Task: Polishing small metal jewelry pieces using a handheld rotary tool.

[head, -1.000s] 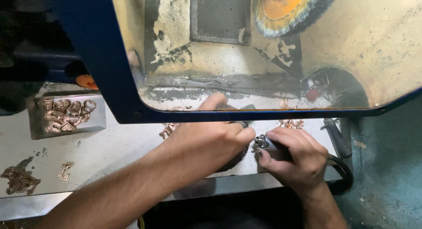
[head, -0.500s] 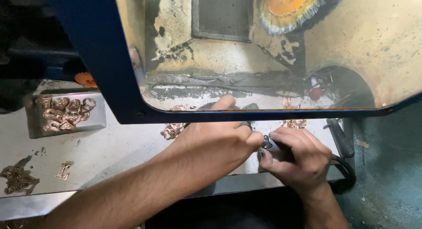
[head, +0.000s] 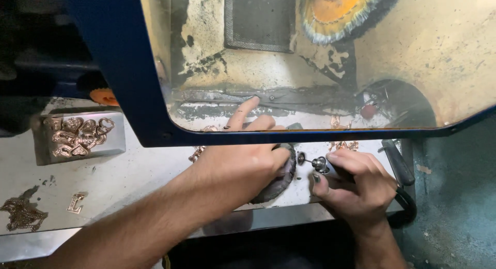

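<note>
The right hand is clamped around a rotary tool, its small wheel just beside the left hand, which presses on a dark pad. A slip could nick the fingertips.

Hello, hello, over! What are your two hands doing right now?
Left hand pressing down on a dark round pad. Right hand gripping a small rotary tool, tip beside the pad. Blue-framed shield overhangs both hands.
</note>
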